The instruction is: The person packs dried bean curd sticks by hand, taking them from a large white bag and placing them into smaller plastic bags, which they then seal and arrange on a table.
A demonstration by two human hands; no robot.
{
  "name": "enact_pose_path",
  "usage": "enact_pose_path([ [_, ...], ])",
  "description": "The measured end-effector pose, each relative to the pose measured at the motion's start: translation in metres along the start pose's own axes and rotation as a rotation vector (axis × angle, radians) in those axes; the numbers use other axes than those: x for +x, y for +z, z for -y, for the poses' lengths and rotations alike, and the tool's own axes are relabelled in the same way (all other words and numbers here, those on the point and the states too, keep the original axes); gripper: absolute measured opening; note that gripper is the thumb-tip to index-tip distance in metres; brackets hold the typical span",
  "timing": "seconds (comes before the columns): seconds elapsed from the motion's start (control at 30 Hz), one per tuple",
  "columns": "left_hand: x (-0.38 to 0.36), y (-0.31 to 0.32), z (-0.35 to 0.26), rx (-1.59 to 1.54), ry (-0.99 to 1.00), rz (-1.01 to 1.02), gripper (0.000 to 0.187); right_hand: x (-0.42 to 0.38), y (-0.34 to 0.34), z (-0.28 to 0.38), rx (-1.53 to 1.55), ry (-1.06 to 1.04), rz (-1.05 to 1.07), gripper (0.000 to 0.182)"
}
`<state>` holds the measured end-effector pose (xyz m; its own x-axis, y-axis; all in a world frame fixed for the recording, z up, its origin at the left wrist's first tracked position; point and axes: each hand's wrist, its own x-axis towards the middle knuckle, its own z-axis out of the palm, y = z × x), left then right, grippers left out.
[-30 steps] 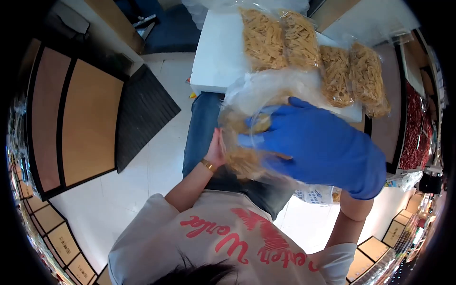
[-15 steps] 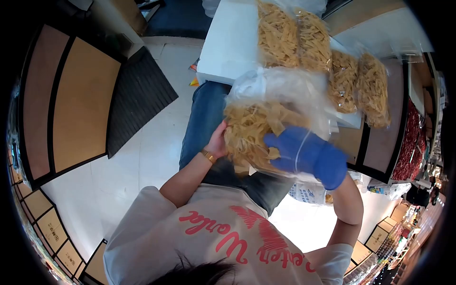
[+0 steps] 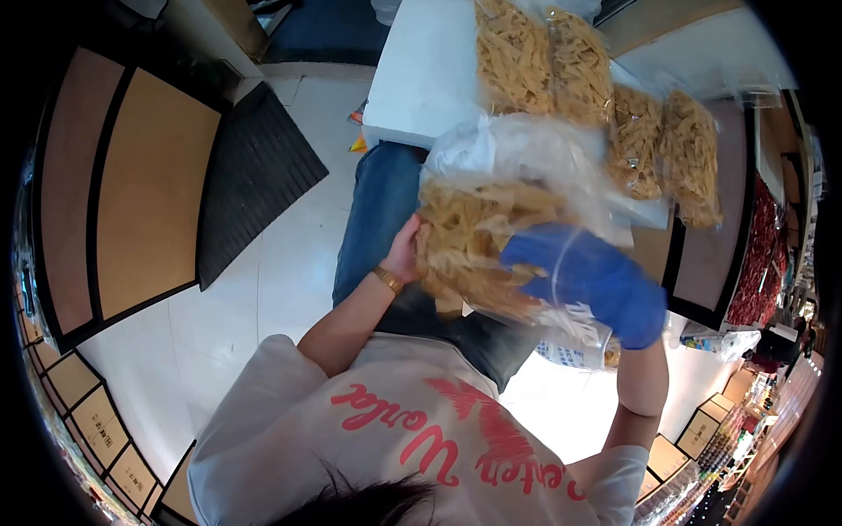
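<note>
Best to keep left hand (image 3: 402, 254) gripping clear bag (image 3: 491, 237) side, gloved right hand (image 3: 588, 280) cupped underneath, well above tabletop (image 3: 421, 79) edge.

We see a clear plastic bag (image 3: 491, 237) packed with pale yellow, flat dried strips, held up above the lap. Its upper part is loose, crumpled, empty film bunched toward the white table edge. The filled lower part bulges and tilts down to the right.
</note>
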<state>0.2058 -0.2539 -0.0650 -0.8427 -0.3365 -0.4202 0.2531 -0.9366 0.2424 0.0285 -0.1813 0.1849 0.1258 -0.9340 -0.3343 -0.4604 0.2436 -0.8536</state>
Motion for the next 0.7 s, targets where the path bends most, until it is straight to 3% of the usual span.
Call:
enact_pose_path([
  [0.03,-0.001,0.002,-0.003,-0.034,0.001,-0.030,0.064,-0.005,-0.011,0.018,0.015,-0.001,-0.062,0.020],
  [0.07,-0.001,0.002,-0.003,-0.032,-0.001,-0.032,0.064,-0.003,-0.026,0.033,-0.504,-0.112,0.039,0.018],
  [0.2,0.004,-0.010,-0.004,-0.113,0.045,-0.032,0.070,-0.031,-0.052,0.052,-0.452,-0.174,0.015,0.022],
  [0.27,0.006,-0.020,-0.004,-0.168,0.008,-0.050,0.072,-0.052,-0.055,0.049,-0.213,-0.300,-0.398,0.021],
  [0.3,0.004,-0.020,-0.006,-0.198,0.053,-0.009,0.073,-0.060,-0.054,0.042,-0.096,-0.277,-0.548,0.018],
  [0.33,0.000,-0.020,-0.009,-0.230,0.094,0.032,0.074,-0.062,-0.053,0.034,-0.103,-0.264,-0.565,0.018],
  [0.4,-0.009,-0.024,-0.019,-0.316,0.097,0.171,0.076,-0.057,-0.054,0.009,-0.032,0.003,-0.671,0.016],
  [0.47,-0.015,-0.057,-0.029,-0.206,0.111,0.123,0.078,-0.039,-0.051,-0.042,-0.093,0.041,-0.497,0.019],
  [0.53,-0.023,-0.078,-0.037,-0.163,0.087,0.221,0.079,-0.016,-0.035,-0.096,-0.088,0.125,-0.369,0.019],
  [0.6,-0.030,-0.086,-0.046,-0.126,0.102,0.236,0.079,0.011,-0.015,-0.158,-0.234,0.006,-0.372,0.021],
  [0.7,-0.039,-0.087,-0.049,-0.097,0.125,0.166,0.079,0.051,0.006,-0.203,-0.703,0.384,-0.496,0.035],
])
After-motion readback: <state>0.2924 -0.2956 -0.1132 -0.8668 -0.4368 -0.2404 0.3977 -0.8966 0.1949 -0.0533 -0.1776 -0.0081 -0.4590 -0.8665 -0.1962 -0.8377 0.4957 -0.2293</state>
